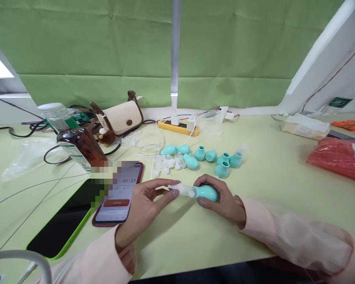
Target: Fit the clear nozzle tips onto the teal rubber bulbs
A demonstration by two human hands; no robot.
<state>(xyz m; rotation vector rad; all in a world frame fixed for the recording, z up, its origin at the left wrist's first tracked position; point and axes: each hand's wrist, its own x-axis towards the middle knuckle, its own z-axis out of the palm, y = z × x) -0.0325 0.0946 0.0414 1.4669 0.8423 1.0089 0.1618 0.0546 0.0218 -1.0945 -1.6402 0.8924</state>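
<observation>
Between the fingertips of my left hand (154,199) is a translucent white nozzle piece (182,189), lying sideways. My right hand (220,199) grips a turquoise bulb (207,193) on its side, its neck facing left. The nozzle's wide end meets the bulb's neck; whether it is inserted cannot be seen. Behind my hands stand and lie several more turquoise bulbs (221,169), one at the right with a clear piece (241,149) at its top. Several loose translucent white pieces (169,162) are heaped left of these bulbs.
Left are a green-edged phone (62,219), a red-edged phone (115,197) with a timer, and a tilted brown bottle (81,146). Behind are a cream bag (121,118) and a yellow power strip (177,127) with white cables. A red package (339,157) and a tissue pack (304,126) lie right.
</observation>
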